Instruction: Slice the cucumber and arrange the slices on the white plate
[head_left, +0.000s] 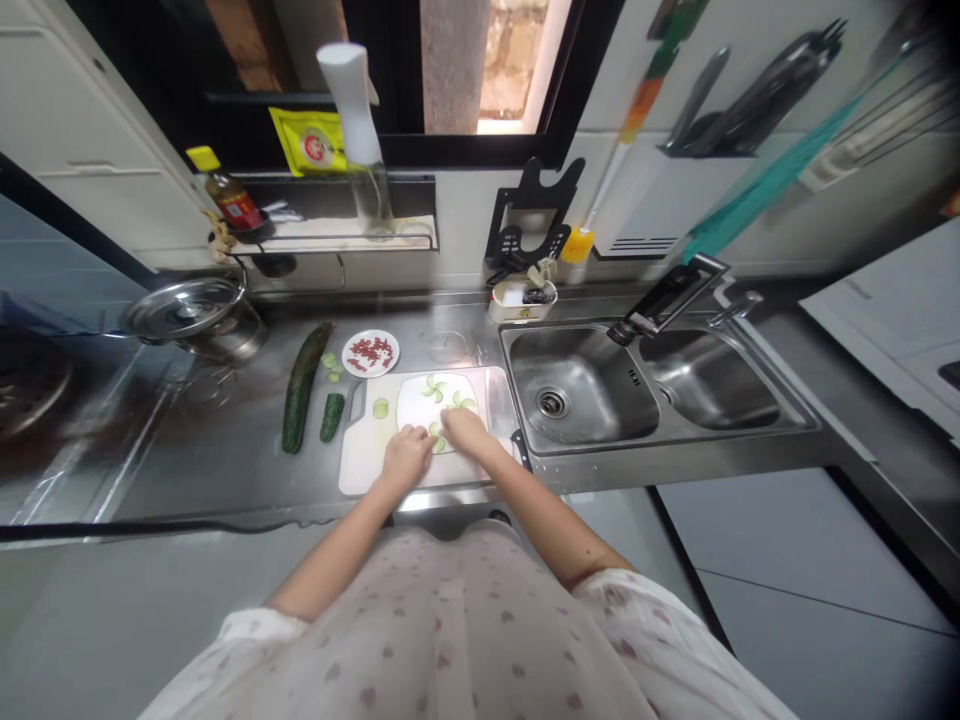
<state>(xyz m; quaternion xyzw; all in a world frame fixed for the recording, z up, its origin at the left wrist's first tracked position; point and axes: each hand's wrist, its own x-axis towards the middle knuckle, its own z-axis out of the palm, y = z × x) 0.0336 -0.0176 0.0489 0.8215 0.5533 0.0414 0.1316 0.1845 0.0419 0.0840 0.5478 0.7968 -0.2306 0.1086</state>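
Observation:
A white plate [414,396] rests on a pale cutting board [364,462]. On it, thin cucumber slices are set out in small fan-like groups, one group [433,388] at the far side and another [464,401] at the right. Between my hands, at the plate's near edge, lies a third group of cucumber slices [437,437]. My left hand [407,455] is closed, its fingertips at the left of this group; anything inside its fingers is hidden. From the right, my right hand [463,430] reaches over the same group, fingers pinched at a slice. A cucumber piece [381,408] sits on the board.
Left of the board lie a long cucumber [305,390], a short cucumber piece [331,417] and a small plate [370,354] with red bits. A knife [521,450] is at the board's right edge, beside the double sink [592,445]. A lidded pot [202,320] stands back left.

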